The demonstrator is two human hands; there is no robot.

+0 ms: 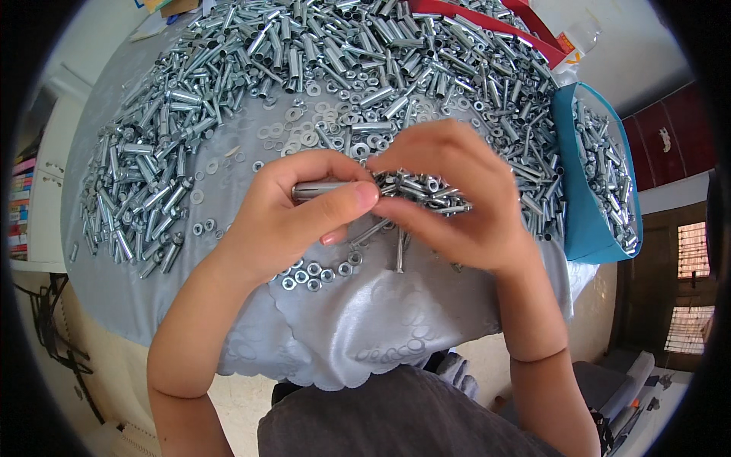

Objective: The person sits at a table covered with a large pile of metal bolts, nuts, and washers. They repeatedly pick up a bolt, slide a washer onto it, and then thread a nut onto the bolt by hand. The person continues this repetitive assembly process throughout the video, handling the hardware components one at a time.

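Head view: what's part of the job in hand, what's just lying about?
Likely part of the job:
- metal sleeve, held in the left hand's grip
- loose nuts near that hand
- flat washers on the cloth
- heaped metal parts

Likely just lying about:
- clear bottle
- books on the shelf
- grey chair

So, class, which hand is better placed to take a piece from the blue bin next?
Probably the right hand: it is nearer the blue bin, while the left hand is gripping a metal sleeve.
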